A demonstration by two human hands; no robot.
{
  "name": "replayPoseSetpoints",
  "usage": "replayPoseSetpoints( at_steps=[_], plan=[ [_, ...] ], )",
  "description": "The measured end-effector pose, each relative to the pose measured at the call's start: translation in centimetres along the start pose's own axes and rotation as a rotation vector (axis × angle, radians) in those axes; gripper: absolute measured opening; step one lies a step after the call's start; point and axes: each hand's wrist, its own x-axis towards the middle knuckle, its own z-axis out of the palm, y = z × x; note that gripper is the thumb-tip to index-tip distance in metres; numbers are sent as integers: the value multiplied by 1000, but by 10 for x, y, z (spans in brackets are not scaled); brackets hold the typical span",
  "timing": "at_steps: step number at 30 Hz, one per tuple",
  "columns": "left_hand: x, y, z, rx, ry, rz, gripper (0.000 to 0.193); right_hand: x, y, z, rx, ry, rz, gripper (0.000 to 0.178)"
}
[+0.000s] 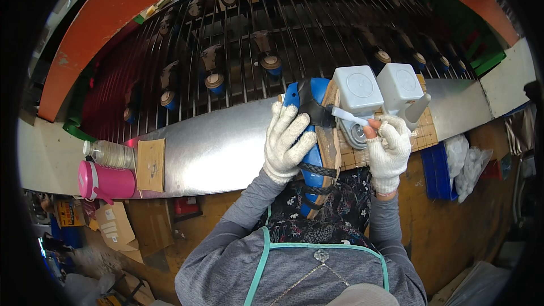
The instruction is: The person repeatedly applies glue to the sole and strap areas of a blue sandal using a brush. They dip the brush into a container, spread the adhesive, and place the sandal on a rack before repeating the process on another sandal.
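My left hand [284,141], in a white knit glove, grips the side of a sandal on a blue last [313,192], its fingers spread over the last. The sandal has black straps [310,102], some braided, and a tan sole [330,153] turned to the right. My right hand [389,150], gloved with bare fingertips showing, pinches a small white brush [350,117]. The brush's left end is at the sole's edge beside the strap; whether it touches, I cannot tell. Two white square containers [358,89] stand just beyond, above a round cup [356,135].
Ahead is a rack of metal rods [238,51] carrying several shoes on blue lasts. On the metal ledge [226,153] at left lie a pink jug [113,180], a clear bottle [110,153] and a tan board [151,164]. A blue bin [437,173] with plastic bags hangs low right.
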Motion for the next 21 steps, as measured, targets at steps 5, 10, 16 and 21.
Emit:
replayPoseSetpoints(
  at_steps=[5, 10, 16, 21],
  plan=[
    [2, -5, -3, 17, -28, 44, 53, 2, 7, -4, -18, -21, -86, 20],
    [9, -6, -6, 25, -56, 37, 53, 9, 8, -12, -73, -59, -193, 21],
    [15, -2, -7, -18, -42, 8, 56, 14, 10, -16, -8, -81, -165, 21],
    [16, -3, -5, -23, -44, 30, 52, 16, 9, -15, -43, -20, -94, 20]
  ],
)
